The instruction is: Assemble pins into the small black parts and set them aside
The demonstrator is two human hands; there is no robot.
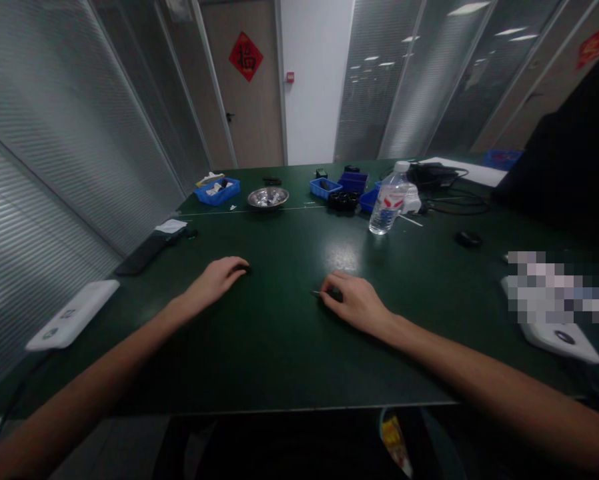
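Note:
Low over the green table (274, 360), left of centre, is my left hand (222, 277). Its fingers close round a small dark object (241, 267), too small to name. Right of centre, my right hand (352, 299) rests on the table with curled fingers. Thumb and index finger pinch a thin metal-tipped tool (316, 293), whose other end is hidden in the hand. A gap of bare table lies between the hands. Beyond them stand a shiny metal bowl (268, 198) with small pieces in it and an upright clear water bottle (387, 203).
Blue trays (217, 191) (324, 187) with small parts stand at the back, beside black items (343, 201) and cables (434, 177). A black mouse (468, 239) lies at right. White devices (74, 317) (562, 337) lie near both sides; a black keyboard-like slab (147, 253) is at left.

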